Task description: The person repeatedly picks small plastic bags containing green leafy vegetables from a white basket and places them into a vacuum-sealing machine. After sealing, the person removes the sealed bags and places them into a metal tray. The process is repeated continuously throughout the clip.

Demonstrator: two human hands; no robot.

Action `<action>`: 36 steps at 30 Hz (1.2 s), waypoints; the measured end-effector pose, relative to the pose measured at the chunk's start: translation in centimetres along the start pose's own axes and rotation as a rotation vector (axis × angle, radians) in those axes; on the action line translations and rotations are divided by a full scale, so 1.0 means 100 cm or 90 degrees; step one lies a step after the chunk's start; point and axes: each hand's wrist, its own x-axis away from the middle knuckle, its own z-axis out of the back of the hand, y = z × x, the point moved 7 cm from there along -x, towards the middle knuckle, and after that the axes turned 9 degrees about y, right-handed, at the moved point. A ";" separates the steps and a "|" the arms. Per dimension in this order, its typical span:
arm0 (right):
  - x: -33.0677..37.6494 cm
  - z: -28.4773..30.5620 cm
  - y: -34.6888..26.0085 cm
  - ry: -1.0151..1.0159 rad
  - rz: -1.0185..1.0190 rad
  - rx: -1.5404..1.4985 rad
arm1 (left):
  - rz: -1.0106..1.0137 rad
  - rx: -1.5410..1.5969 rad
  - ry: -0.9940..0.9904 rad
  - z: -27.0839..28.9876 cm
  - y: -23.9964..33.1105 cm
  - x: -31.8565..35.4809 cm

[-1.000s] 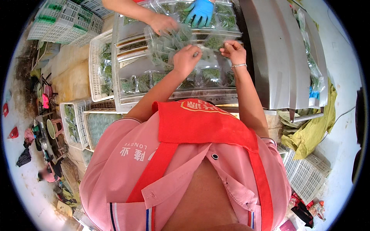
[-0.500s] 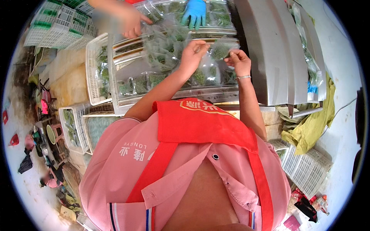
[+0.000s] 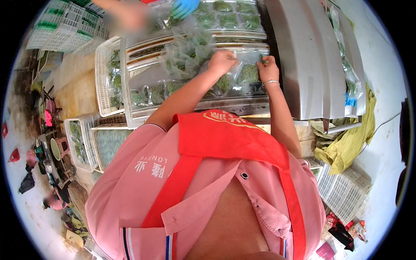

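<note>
Head view, both hands [image 3: 245, 65] outstretched, pinching clear bag [image 3: 242, 58]

right: steel machine housing [image 3: 312, 60] walls hands in | left: white crate [image 3: 104, 78] | ahead: co-worker's blue glove [image 3: 184, 6]

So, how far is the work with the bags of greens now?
Done: many filled clear bags of greens already lie in rows on the metal table. In hand: the left hand and right hand both grip one clear bag of greens at its top edge. Left: loose greens remain in the white crate beside the table.
</note>
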 end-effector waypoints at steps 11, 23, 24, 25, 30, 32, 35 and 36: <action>-0.023 -0.127 -0.063 -0.328 0.318 0.203 | 0.052 -0.534 -0.108 0.085 0.013 0.020; -0.037 -0.090 -0.090 -0.079 0.342 0.263 | -0.210 -0.484 -0.087 0.048 0.068 0.078; -0.042 -0.100 -0.090 -0.102 0.379 0.241 | -0.206 -0.487 -0.101 0.046 0.065 0.081; -0.047 -0.108 -0.090 -0.147 0.381 0.268 | -0.198 -0.492 -0.111 0.047 0.063 0.083; -0.060 -0.080 -0.083 0.010 0.293 0.152 | -0.142 -0.345 -0.107 0.076 0.048 0.099; -0.044 -0.067 -0.105 0.026 0.279 0.160 | -0.099 -0.331 -0.078 0.093 0.029 0.106; -0.024 -0.093 -0.125 -0.086 0.314 -0.087 | -0.030 -0.288 -0.065 0.114 0.021 0.101; -0.015 -0.118 -0.128 -0.190 0.249 -0.275 | -0.014 -0.278 -0.054 0.119 0.017 0.099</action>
